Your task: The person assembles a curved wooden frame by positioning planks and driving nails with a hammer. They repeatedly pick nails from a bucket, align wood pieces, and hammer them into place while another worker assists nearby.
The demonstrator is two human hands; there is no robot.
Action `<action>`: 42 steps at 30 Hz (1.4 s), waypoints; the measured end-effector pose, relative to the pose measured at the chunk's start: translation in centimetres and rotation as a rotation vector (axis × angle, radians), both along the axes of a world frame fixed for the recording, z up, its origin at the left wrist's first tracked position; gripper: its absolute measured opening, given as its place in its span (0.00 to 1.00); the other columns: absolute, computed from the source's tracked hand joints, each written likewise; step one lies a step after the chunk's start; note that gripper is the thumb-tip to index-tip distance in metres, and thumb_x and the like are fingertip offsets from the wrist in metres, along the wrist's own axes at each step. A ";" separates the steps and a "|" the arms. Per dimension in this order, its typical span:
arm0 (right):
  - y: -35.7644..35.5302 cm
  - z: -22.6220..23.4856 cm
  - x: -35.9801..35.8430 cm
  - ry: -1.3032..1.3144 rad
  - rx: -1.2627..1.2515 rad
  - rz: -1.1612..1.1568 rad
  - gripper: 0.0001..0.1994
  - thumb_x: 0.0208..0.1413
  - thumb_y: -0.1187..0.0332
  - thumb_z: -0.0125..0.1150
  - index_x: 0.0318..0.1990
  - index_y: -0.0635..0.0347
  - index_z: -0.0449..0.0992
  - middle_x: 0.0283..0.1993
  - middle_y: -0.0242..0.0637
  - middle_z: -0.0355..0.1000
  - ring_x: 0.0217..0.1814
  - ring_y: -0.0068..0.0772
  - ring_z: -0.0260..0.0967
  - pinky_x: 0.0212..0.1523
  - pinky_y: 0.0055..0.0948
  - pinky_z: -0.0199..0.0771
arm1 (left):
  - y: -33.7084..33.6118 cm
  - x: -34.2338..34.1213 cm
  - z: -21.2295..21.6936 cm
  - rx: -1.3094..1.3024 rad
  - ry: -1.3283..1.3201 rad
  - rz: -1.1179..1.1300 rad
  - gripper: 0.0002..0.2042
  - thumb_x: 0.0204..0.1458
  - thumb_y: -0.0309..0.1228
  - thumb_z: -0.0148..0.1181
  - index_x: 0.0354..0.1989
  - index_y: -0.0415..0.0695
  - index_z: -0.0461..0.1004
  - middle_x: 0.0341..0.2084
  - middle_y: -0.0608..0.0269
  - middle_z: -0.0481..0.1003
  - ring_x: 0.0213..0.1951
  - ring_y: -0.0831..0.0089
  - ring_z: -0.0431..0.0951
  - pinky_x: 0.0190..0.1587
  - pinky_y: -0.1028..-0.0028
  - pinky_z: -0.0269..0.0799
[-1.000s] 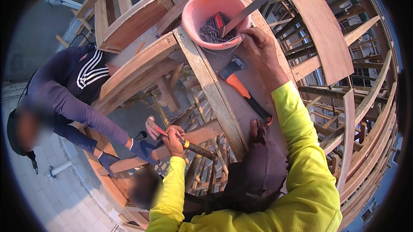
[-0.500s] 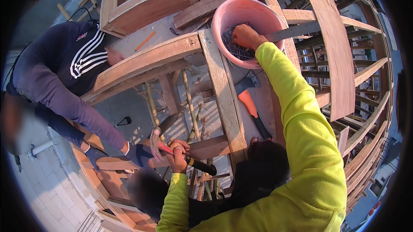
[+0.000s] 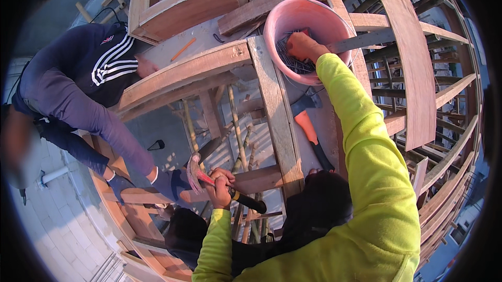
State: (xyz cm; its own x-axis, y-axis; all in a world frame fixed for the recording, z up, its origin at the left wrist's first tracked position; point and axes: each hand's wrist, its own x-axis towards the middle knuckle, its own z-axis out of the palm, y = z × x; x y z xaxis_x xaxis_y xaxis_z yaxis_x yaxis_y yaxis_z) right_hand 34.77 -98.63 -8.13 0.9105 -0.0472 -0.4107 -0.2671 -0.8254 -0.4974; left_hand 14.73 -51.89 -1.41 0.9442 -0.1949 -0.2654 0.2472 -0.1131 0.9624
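Observation:
My left hand [image 3: 220, 188] is wrapped round the handle of a claw hammer [image 3: 252, 202], close to its red neck. The hammer's metal head points left, above a wooden crosspiece [image 3: 259, 179]. My right hand [image 3: 305, 48] reaches down into a pink bucket [image 3: 334, 26], among loose nails [image 3: 298, 66]. Its fingers are curled, their tips hidden; what they hold cannot be made out. Something small and red [image 3: 306, 31] shows beside that hand. Below the bucket lies a hatchet [image 3: 307, 128] with an orange and black handle.
Another person [image 3: 78, 94] in dark clothes bends over the frame at left, feet on the lower beam. Wooden beams [image 3: 274, 109] surround an opening with bamboo poles below. A loose plank [image 3: 293, 0] lies behind the bucket, an orange pencil-like stick [image 3: 183, 49] left of it.
My right hand stays in the bucket, slightly shifted among the nails, and a red bit now shows beside it. The whole view has moved a little. My left hand keeps the hammer.

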 end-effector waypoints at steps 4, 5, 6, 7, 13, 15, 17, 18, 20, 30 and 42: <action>0.7 0.0 -0.3 -0.054 0.033 -0.135 0.07 0.49 0.74 0.63 0.35 0.62 0.83 0.24 0.45 0.78 0.22 0.37 0.78 0.27 0.36 0.78 | 0.0 0.0 0.4 0.003 0.026 0.013 0.13 0.50 0.33 0.47 0.16 0.39 0.63 0.25 0.54 0.70 0.24 0.72 0.69 0.29 0.74 0.67; 0.6 -0.2 -0.1 -0.038 -0.013 -0.085 0.07 0.49 0.74 0.62 0.35 0.62 0.83 0.24 0.45 0.78 0.22 0.37 0.78 0.27 0.37 0.79 | 0.0 0.0 0.4 0.003 0.028 0.015 0.14 0.50 0.33 0.47 0.16 0.39 0.63 0.25 0.54 0.70 0.24 0.72 0.69 0.29 0.74 0.67; 0.5 -0.6 0.3 -0.023 -0.058 -0.035 0.07 0.49 0.75 0.62 0.35 0.62 0.83 0.24 0.45 0.78 0.23 0.38 0.78 0.28 0.37 0.79 | 0.0 0.0 0.4 0.003 0.031 0.019 0.14 0.50 0.33 0.47 0.16 0.39 0.63 0.24 0.54 0.70 0.24 0.72 0.69 0.29 0.74 0.67; -0.1 -1.4 0.5 -0.036 -0.120 0.026 0.08 0.48 0.75 0.61 0.35 0.62 0.83 0.24 0.46 0.78 0.23 0.39 0.78 0.29 0.38 0.79 | -0.2 0.1 0.4 -0.001 0.035 0.018 0.14 0.50 0.33 0.47 0.16 0.39 0.63 0.24 0.54 0.70 0.24 0.71 0.69 0.29 0.74 0.67; -1.6 -3.3 0.7 -0.087 -0.216 0.196 0.09 0.47 0.76 0.59 0.36 0.62 0.84 0.23 0.48 0.77 0.24 0.42 0.79 0.32 0.39 0.80 | -0.3 0.3 0.6 -0.025 0.011 0.020 0.13 0.49 0.32 0.47 0.16 0.39 0.62 0.24 0.53 0.70 0.24 0.71 0.69 0.29 0.73 0.66; -0.9 -2.1 0.4 -0.034 -0.179 0.132 0.09 0.47 0.76 0.59 0.36 0.63 0.83 0.23 0.48 0.76 0.24 0.40 0.78 0.31 0.37 0.80 | 0.0 0.1 0.6 -0.012 0.029 0.018 0.13 0.50 0.32 0.47 0.16 0.39 0.62 0.24 0.54 0.70 0.24 0.71 0.69 0.29 0.73 0.67; -0.2 -0.4 0.2 -0.038 -0.071 -0.057 0.09 0.46 0.76 0.60 0.35 0.64 0.83 0.24 0.48 0.78 0.25 0.40 0.79 0.32 0.37 0.80 | 0.2 -0.1 0.7 -0.018 0.055 0.033 0.12 0.50 0.29 0.46 0.17 0.37 0.64 0.24 0.54 0.71 0.24 0.73 0.70 0.28 0.74 0.67; 0.0 0.5 0.1 -0.070 0.024 -0.206 0.09 0.45 0.76 0.61 0.34 0.64 0.84 0.26 0.48 0.79 0.27 0.41 0.80 0.34 0.37 0.80 | 0.2 -0.1 0.8 -0.035 0.073 0.048 0.11 0.50 0.28 0.45 0.19 0.36 0.66 0.23 0.55 0.71 0.23 0.74 0.70 0.28 0.75 0.67; 0.1 2.2 -0.8 -0.176 0.174 -0.404 0.09 0.44 0.77 0.61 0.34 0.66 0.84 0.27 0.47 0.79 0.28 0.39 0.80 0.33 0.35 0.80 | -0.2 -0.2 0.8 -0.056 0.085 0.064 0.11 0.50 0.25 0.44 0.20 0.35 0.68 0.23 0.56 0.72 0.22 0.76 0.71 0.26 0.77 0.67; 9.5 21.8 -15.9 -0.698 1.115 -0.685 0.06 0.59 0.80 0.61 0.43 0.69 0.77 0.36 0.39 0.78 0.36 0.27 0.79 0.39 0.25 0.84 | -0.3 0.7 1.5 0.046 0.196 0.030 0.10 0.56 0.30 0.47 0.25 0.40 0.68 0.21 0.62 0.72 0.19 0.77 0.72 0.23 0.77 0.69; 33.7 25.2 -31.2 -0.384 1.599 -0.664 0.04 0.63 0.79 0.58 0.43 0.61 0.72 0.40 0.40 0.75 0.40 0.30 0.76 0.41 0.22 0.79 | 1.4 -7.3 14.1 -0.252 -0.079 0.247 0.47 0.52 0.28 0.62 0.76 0.44 0.35 0.65 0.49 0.63 0.51 0.63 0.74 0.45 0.67 0.73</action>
State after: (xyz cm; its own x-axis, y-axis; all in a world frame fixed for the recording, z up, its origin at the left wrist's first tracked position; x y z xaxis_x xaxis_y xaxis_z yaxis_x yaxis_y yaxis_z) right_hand 3.56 -64.97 17.07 0.9535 -0.2174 -0.2089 -0.0094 0.6710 -0.7414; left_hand 7.39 -50.48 12.67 0.9867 -0.0082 -0.1621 0.1608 0.1842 0.9697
